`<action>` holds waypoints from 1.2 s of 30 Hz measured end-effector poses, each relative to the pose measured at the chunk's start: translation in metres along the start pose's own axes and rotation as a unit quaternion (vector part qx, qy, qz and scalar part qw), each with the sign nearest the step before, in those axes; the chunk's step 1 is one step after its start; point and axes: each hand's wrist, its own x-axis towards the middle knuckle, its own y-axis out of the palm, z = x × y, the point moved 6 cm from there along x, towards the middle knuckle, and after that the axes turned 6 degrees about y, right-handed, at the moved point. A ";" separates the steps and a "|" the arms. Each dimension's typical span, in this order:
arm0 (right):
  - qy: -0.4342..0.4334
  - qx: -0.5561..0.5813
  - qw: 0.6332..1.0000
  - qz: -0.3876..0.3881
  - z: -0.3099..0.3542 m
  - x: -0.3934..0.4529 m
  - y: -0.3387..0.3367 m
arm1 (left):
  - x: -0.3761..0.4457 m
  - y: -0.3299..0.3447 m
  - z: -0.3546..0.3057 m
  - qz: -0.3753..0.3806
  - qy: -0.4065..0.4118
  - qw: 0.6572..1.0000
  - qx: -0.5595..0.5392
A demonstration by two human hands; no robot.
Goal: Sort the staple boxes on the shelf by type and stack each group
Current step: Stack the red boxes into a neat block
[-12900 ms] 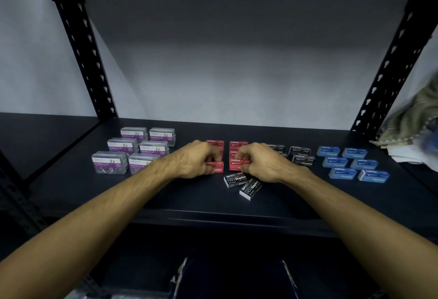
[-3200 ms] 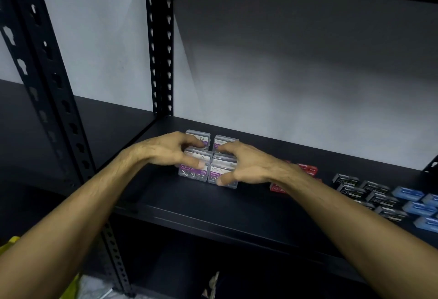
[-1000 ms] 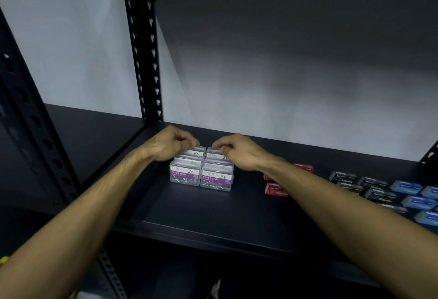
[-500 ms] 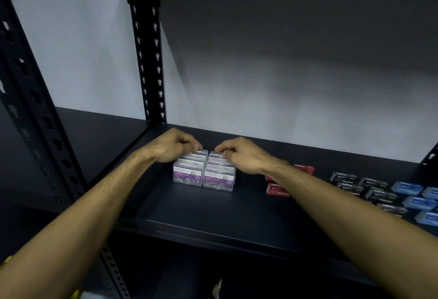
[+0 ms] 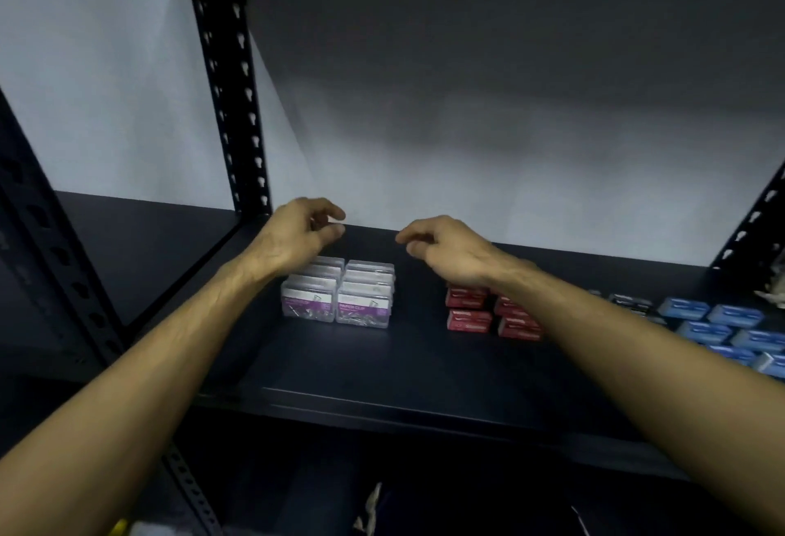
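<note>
Both hands hover loosely curled and empty, left hand [image 5: 303,234] above the clip boxes [image 5: 337,295], right hand [image 5: 452,251] above the red boxes [image 5: 492,314] further right

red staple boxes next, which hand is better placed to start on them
Probably the right hand: it hovers empty just above the red staple boxes, while the left hand sits over the paper clip boxes, farther away.

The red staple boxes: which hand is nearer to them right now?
Right. The right hand hovers just above and behind the red staple boxes, its wrist over them. The left hand is further left, over the clear paper clip boxes.
</note>
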 end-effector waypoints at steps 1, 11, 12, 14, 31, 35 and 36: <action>0.000 -0.002 1.000 -0.007 -0.003 -0.005 -0.008 | 0.001 0.002 -0.016 -0.016 0.024 0.999 0.017; 0.016 -0.134 0.991 -0.016 -0.057 -0.079 -0.055 | -0.021 0.092 -0.146 0.137 0.195 0.966 0.099; 0.021 -0.154 0.988 -0.011 -0.063 -0.084 -0.054 | -0.024 0.103 -0.150 0.155 0.196 0.962 0.111; 0.027 -0.193 0.981 -0.006 -0.072 -0.092 -0.050 | -0.027 0.119 -0.151 0.183 0.188 0.955 0.137; 0.058 -0.183 0.981 -0.017 -0.106 -0.099 -0.023 | -0.029 0.157 -0.129 0.251 0.123 0.953 0.121; 0.041 -0.154 0.987 -0.017 -0.104 -0.100 -0.019 | -0.030 0.154 -0.126 0.264 0.119 0.950 0.117; 0.036 -0.149 0.988 -0.018 -0.103 -0.100 -0.018 | -0.031 0.153 -0.126 0.265 0.119 0.950 0.116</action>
